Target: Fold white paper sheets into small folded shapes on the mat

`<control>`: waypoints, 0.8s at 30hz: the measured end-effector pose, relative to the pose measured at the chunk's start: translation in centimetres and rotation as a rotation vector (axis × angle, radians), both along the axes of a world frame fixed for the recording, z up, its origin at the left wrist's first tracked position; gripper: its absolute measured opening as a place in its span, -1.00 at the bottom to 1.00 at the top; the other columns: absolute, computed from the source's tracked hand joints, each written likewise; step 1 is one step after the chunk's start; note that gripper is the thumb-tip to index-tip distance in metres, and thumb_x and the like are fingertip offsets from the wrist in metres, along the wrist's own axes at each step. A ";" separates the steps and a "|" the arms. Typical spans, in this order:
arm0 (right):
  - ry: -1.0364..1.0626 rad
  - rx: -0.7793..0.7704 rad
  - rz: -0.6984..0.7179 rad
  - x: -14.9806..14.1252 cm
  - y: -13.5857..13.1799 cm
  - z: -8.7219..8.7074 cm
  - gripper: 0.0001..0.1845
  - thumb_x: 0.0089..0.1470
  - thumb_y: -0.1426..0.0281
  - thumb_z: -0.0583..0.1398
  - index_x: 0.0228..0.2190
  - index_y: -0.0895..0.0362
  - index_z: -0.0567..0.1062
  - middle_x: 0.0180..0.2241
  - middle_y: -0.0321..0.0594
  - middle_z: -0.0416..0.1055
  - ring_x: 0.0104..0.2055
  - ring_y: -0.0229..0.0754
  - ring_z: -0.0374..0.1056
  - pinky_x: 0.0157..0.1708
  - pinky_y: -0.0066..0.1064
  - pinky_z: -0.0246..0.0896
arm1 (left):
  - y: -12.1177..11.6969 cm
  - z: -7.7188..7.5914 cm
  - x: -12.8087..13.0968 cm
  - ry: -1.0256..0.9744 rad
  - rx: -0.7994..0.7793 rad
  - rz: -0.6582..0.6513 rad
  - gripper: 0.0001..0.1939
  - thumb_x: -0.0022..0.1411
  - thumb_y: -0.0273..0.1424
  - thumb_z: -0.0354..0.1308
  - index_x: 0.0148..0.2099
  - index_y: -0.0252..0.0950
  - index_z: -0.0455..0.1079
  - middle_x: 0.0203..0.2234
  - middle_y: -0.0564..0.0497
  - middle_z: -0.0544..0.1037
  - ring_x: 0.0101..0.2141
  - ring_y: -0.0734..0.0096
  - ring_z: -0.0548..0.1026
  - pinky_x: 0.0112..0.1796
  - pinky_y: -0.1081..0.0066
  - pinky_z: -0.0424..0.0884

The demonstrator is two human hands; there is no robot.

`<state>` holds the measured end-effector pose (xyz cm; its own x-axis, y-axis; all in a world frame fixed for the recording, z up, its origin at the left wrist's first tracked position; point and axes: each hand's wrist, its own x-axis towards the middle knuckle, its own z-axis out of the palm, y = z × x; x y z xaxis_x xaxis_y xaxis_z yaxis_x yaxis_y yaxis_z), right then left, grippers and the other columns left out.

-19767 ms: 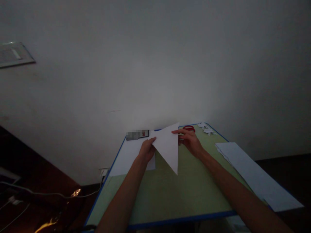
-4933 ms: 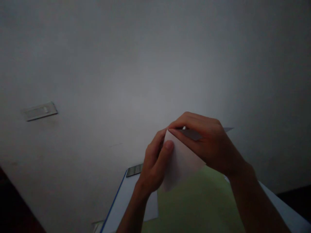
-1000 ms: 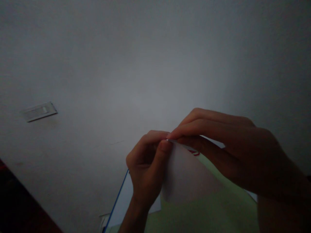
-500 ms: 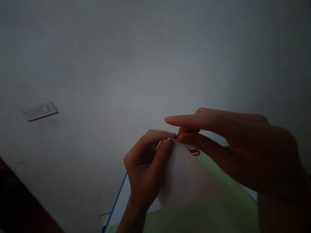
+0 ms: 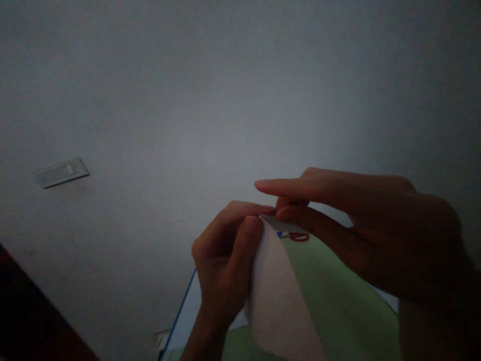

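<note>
My left hand (image 5: 225, 260) is closed in front of me, pinching a white sheet (image 5: 280, 301) by its upper corner between thumb and fingers. The sheet hangs down with a curved lower part; whether it is paper or cloth I cannot tell. Close beside that corner is my right hand (image 5: 361, 220), thumb and a finger pressed together, index finger stretched out to the left above. Whatever lies in the right pinch, if anything, is too small or hidden.
Below the hands is a green-topped table (image 5: 330, 291) with a blue edge at left. Red-handled scissors (image 5: 299, 237) lie on it, near a small blue item (image 5: 279, 234). A pale wall (image 5: 188, 110) rises behind, bearing a switch plate (image 5: 62, 172).
The white sheet has swung down and narrowed, its lower end now hanging nearer me. More of the scissors and the green surface shows. Both hands have stayed almost still.
</note>
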<state>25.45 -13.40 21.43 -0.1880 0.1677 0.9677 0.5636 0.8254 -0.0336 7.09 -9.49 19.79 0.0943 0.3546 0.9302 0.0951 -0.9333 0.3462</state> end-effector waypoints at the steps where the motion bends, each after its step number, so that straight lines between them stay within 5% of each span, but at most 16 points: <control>1: 0.000 -0.001 0.000 0.0 0.0 0.0 -0.66 0.28 0.37 0.24 0.06 -0.14 0.54 -0.19 -0.32 0.63 -0.23 -0.18 0.58 -0.26 -0.41 0.51 | 0.0 0.0 0.0 0.000 0.007 0.001 -0.84 0.40 -0.26 0.18 -0.17 -0.11 0.59 -0.28 0.01 0.65 -0.31 0.36 0.59 -0.32 0.37 0.56; 12: 0.000 0.008 -0.013 0.0 0.0 -0.1 -0.64 0.26 0.37 0.26 0.07 -0.14 0.54 -0.19 -0.30 0.63 -0.20 -0.14 0.58 -0.27 -0.40 0.51 | 0.5 -0.2 0.3 -0.037 0.049 0.003 -0.91 0.35 -0.31 0.26 -0.14 -0.08 0.59 -0.28 0.04 0.65 -0.31 0.38 0.59 -0.36 0.40 0.52; 24: 0.005 0.043 -0.022 0.3 0.6 -0.4 -0.63 0.25 0.36 0.27 0.07 -0.16 0.54 -0.16 -0.32 0.64 -0.19 -0.13 0.59 -0.28 -0.39 0.53 | 0.3 0.5 -0.3 0.014 0.015 -0.140 -0.89 0.33 -0.43 0.28 -0.15 -0.12 0.61 -0.26 0.05 0.65 -0.24 0.39 0.59 -0.21 0.40 0.52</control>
<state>25.77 -12.83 21.00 -0.1795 0.1301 0.9751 0.5817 0.8134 -0.0015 6.81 -9.14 20.27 0.1553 0.3234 0.9334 -0.0314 -0.9428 0.3319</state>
